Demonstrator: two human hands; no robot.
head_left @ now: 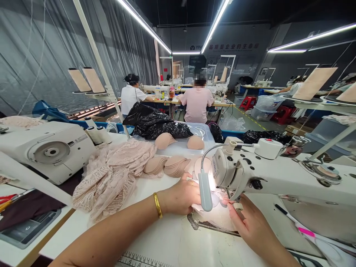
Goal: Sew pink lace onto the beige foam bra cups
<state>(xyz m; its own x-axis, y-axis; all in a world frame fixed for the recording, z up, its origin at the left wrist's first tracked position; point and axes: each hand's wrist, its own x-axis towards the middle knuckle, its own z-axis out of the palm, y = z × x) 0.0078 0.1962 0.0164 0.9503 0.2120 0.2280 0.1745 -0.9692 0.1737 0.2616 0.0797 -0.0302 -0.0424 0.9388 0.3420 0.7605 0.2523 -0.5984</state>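
Observation:
Under the needle area of a white sewing machine [267,167], pale beige fabric [219,218] lies in bright lamplight. My left hand [180,194], with a gold bangle at the wrist, grips the fabric from the left with bent fingers. Part of those fingers is hidden behind the grey lamp head [205,193]. On the other side, my right hand [249,220] pinches the fabric's right edge close to the needle; the machine head covers some of its fingers. Stacked beige bra cups [176,166] lie just beyond my left hand.
Lace fabric [114,174] is heaped to the left, beside a second sewing machine [52,150]. Two bra cups [164,141] rest on a plastic bin lid [204,129] near black bags [155,122]. White-handled scissors [319,241] lie at right. Two people sit ahead at machines.

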